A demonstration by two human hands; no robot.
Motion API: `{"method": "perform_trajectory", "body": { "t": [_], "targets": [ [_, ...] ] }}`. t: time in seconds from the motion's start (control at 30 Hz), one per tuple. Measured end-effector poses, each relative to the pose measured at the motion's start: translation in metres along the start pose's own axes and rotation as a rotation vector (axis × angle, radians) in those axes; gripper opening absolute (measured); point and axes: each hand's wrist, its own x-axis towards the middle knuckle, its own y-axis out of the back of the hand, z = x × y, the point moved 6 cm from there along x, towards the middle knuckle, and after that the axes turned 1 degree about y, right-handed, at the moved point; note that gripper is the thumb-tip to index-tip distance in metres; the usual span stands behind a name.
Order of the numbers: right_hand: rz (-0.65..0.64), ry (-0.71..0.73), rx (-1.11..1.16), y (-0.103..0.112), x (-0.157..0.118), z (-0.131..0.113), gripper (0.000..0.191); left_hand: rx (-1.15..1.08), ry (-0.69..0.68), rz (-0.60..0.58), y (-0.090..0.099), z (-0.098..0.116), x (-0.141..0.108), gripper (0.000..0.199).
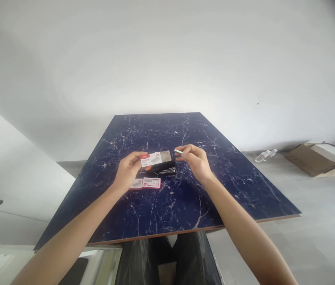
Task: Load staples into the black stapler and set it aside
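My left hand [130,167] grips a white and red box of staples [151,159], its printed face turned up and a greyish-brown part showing at the right end. My right hand [195,158] is just right of that box, thumb and fingers pinched on a small bar with a pale edge, which looks like a staple strip [178,152]. Beneath the held box lies a black stapler [169,170] with a shiny metal part, partly covered by the box. Nearer to me, two more red and white staple boxes [152,183] lie side by side, the left one partly hidden by my left hand.
Everything rests on a dark blue marbled table [167,213] set against a white wall. On the floor to the right are a clear plastic bottle [265,155] and a brown cardboard box [309,160]. A white cabinet or door [13,170] stands on the left.
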Motion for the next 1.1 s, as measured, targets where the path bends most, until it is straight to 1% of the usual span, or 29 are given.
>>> {"method": "perform_trajectory", "body": {
  "t": [0.07,0.1,0.17,0.23,0.3,0.37,0.43,0.6,0.73,0.87,0.93,1.03,1.1],
  "targets": [
    [0.023,-0.149,0.198,0.005,0.003,0.01,0.026,-0.031,0.02,0.015,0.001,-0.001,0.0,0.029],
    [0.032,-0.213,0.264,0.005,0.004,0.014,0.029,-0.042,0.028,0.017,0.001,-0.002,0.0,0.029],
    [0.025,-0.322,0.336,0.001,0.004,0.02,0.025,-0.053,0.042,0.017,0.0,-0.002,0.0,0.03],
    [-0.047,-0.399,0.343,-0.009,0.001,0.023,0.021,-0.038,0.045,0.003,-0.002,-0.002,-0.001,0.03],
    [-0.168,-0.433,0.29,-0.022,-0.004,0.023,0.025,0.001,0.025,-0.022,-0.006,0.0,-0.003,0.029],
    [-0.276,-0.423,0.205,-0.031,-0.008,0.023,0.03,0.045,-0.001,-0.06,-0.011,0.001,-0.005,0.028],
    [-0.314,-0.393,0.13,-0.034,-0.01,0.022,0.033,0.076,-0.02,-0.093,-0.014,0.002,-0.008,0.028],
    [-0.287,-0.327,0.001,-0.03,-0.008,0.019,0.036,0.103,-0.017,-0.152,-0.018,0.002,-0.012,0.03],
    [-0.283,-0.247,-0.122,-0.029,-0.006,0.016,0.038,0.091,-0.01,-0.129,-0.015,0.0,-0.011,0.032],
    [-0.294,-0.177,-0.205,-0.028,-0.006,0.013,0.035,0.159,-0.026,-0.14,-0.013,0.001,-0.011,0.031],
    [-0.333,-0.181,-0.201,-0.028,-0.006,0.014,0.033,0.104,0.002,-0.199,-0.016,0.002,-0.013,0.031],
    [-0.398,-0.223,-0.174,-0.03,-0.008,0.02,0.035,-0.113,0.053,-0.326,-0.023,0.003,-0.019,0.036],
    [-0.452,-0.244,-0.111,-0.034,-0.01,0.025,0.037,-0.203,0.069,-0.383,-0.028,0.005,-0.023,0.04]
  ]
}}
